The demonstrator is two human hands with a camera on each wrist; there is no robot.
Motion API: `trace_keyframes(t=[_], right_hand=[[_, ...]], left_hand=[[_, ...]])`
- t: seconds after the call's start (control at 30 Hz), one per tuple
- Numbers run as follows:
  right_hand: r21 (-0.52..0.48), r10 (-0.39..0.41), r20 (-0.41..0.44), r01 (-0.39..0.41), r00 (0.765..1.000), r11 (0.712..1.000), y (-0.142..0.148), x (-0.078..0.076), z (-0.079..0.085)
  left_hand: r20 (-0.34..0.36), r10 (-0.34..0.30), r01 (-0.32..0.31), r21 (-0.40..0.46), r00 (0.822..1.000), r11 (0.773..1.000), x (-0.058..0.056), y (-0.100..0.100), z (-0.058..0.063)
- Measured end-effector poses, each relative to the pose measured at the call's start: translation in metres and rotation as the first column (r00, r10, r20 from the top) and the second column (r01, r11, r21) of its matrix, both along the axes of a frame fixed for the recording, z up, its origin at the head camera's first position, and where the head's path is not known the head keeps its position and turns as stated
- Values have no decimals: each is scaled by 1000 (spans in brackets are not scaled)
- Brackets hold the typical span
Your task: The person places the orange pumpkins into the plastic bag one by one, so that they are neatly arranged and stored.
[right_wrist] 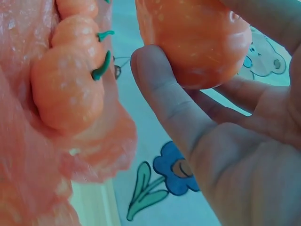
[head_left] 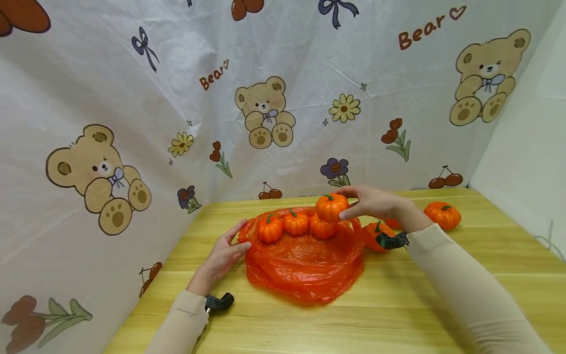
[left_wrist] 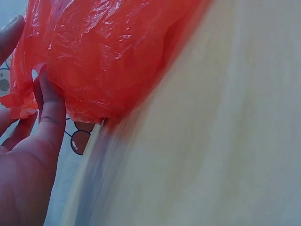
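Note:
My right hand (head_left: 370,201) pinches a small orange toy pumpkin (head_left: 331,208) with a green stem, held above the back right of a red plastic bag (head_left: 305,280). In the right wrist view, the thumb and fingers lie on either side of this pumpkin (right_wrist: 197,42). Inside the open-mouthed bag, several more pumpkins (head_left: 270,229) sit in a row along its back. My left hand (head_left: 223,253) grips the bag's left edge. The left wrist view has the gathered red film (left_wrist: 26,94) between that hand's thumb and fingers.
Right of the bag, another pumpkin (head_left: 376,238) lies on the wooden table (head_left: 398,305), partly behind the right wrist's camera. Farther right stands one more pumpkin (head_left: 442,215), with a bit of orange showing behind the forearm. A bear-print cloth (head_left: 305,162) hangs behind the table.

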State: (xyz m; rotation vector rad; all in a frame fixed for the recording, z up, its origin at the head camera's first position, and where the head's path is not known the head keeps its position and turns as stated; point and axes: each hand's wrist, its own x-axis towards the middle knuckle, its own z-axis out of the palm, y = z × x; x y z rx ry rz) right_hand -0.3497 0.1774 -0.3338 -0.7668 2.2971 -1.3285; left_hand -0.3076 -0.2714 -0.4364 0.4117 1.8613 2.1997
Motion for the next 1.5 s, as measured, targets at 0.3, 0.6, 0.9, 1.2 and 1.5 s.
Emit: trace_keyframes(t=[0.3,0.6,0.9,1.2,1.5], right_hand=[[-41,72,74,-70,995,997,-27,-11,-3],[-103,167,107,-156,980,982,-51,-19,-10],[-34,140,116,-137,983,990,-76,-24,-15],[-36,169,140,-166,976,985,-106,-22,-23],[70,141,49,-144,989,987,-131,-15,-30]], left_hand=[[12,0,0,7,1000,1000,0,0,-1],[19,-2,2,13,1000,1000,-2,0,-3],[17,-3,3,15,1000,1000,0,0,-3],[14,-7,6,13,1000,1000,-2,0,-1],[12,-16,16,27,1000,1000,0,-1,-1]])
